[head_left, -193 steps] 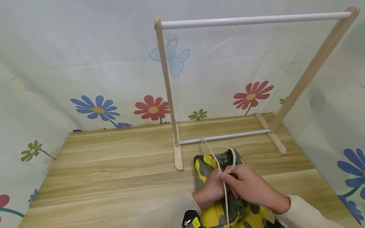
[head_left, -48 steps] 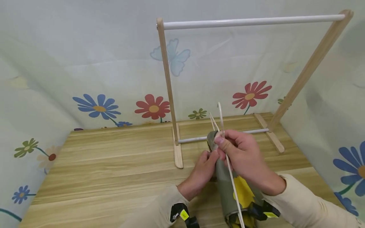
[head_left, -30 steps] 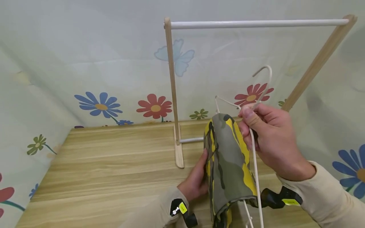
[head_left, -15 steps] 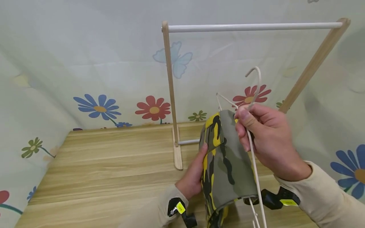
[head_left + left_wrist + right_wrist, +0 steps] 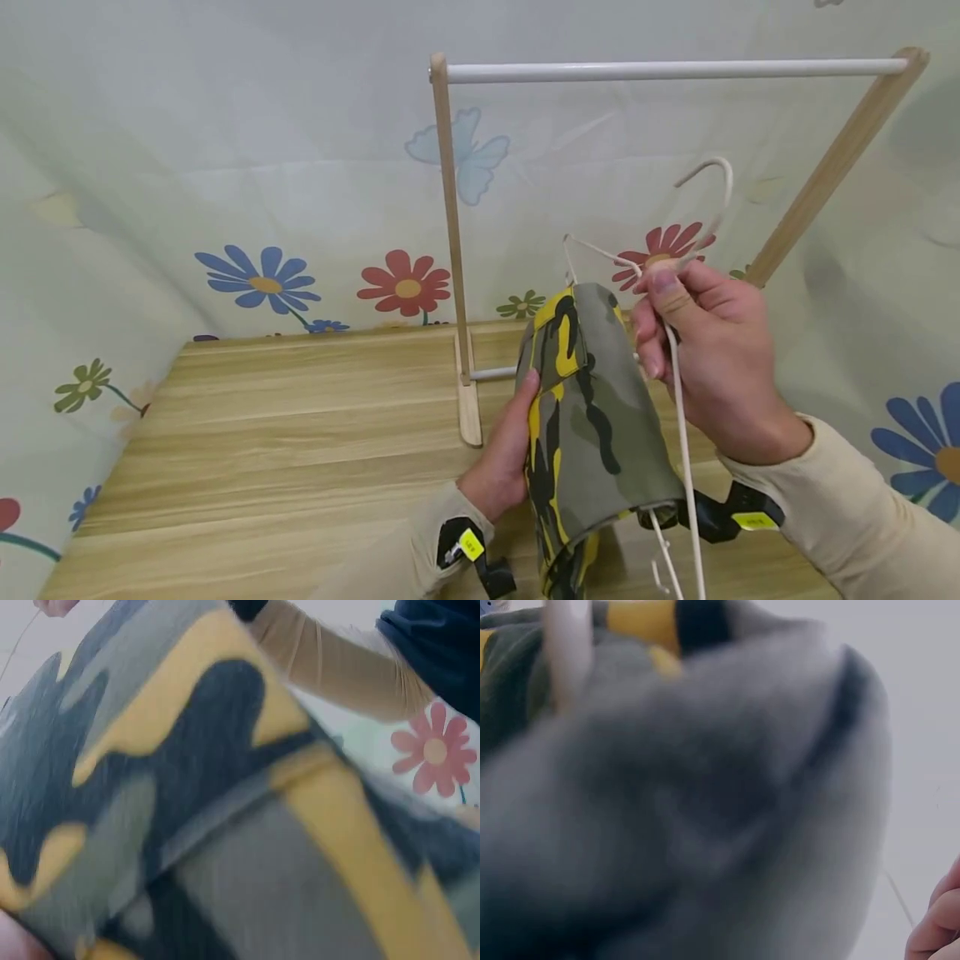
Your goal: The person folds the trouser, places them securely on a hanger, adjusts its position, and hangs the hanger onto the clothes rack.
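My right hand pinches a white wire hanger near its neck, below the hook, which points up. A folded garment in grey, yellow and black camouflage, with a flapped pocket, drapes over the hanger's lower bar. My left hand grips the garment's left edge, thumb in front; its other fingers are hidden behind the cloth. Both are held above the table. Blurred camouflage cloth fills most of the left wrist view. In the right wrist view the cloth is close and blurred, with fingertips at lower right.
Behind my hands stands a rack with a white top rail, wooden side posts and a lower white bar. It sits on a wood-grain table. Flower-printed sheeting closes the back and sides.
The garment and hanger have come up off the table, and the hook now stands upright above my right hand. My left hand has moved from beneath the right to the garment's left side.
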{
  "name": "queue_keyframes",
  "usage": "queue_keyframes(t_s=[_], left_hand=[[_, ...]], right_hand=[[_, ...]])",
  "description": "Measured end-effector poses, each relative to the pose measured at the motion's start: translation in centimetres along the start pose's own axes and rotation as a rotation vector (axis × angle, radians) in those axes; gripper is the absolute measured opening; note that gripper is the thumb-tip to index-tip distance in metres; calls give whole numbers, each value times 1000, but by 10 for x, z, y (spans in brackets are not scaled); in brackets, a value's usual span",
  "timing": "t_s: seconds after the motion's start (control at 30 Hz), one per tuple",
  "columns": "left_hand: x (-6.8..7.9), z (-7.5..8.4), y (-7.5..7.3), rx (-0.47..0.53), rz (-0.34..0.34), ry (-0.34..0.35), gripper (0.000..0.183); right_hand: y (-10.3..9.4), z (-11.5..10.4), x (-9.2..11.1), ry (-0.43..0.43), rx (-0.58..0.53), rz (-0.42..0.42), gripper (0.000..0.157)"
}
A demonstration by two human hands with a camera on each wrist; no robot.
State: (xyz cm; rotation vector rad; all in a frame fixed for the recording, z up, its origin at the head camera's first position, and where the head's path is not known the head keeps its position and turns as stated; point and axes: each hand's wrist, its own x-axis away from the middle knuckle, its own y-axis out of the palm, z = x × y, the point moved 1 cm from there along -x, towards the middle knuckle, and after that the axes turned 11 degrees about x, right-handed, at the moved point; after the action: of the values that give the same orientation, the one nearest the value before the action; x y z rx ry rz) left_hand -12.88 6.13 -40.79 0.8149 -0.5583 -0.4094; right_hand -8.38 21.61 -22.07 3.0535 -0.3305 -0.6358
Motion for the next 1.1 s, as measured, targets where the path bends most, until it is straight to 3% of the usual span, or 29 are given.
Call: queue_keyframes(t_s=[0.2, 0.3, 0.57, 0.73, 0.9, 1.1], left_hand=[[-4, -3, -20, 146, -35, 63, 41], [-9, -6, -27, 185, -96, 88, 40], [-12, -19, -22, 273, -359, -62, 53], [-10, -19, -7, 289, -443, -94, 63], [-9, -17, 3, 298, -448, -86, 68], [-12, -15, 5, 288, -380, -83, 69]], right_hand=[[-3, -10, -6, -35, -77, 32, 25], [-3, -14, -11, -46, -89, 26, 28], [0, -18, -15, -35, -112, 16, 28], [0, -19, -14, -92, -175, -6, 28], [0, -19, -15, -150, -214, -8, 29], [0, -18, -16, -159, -232, 15, 27]])
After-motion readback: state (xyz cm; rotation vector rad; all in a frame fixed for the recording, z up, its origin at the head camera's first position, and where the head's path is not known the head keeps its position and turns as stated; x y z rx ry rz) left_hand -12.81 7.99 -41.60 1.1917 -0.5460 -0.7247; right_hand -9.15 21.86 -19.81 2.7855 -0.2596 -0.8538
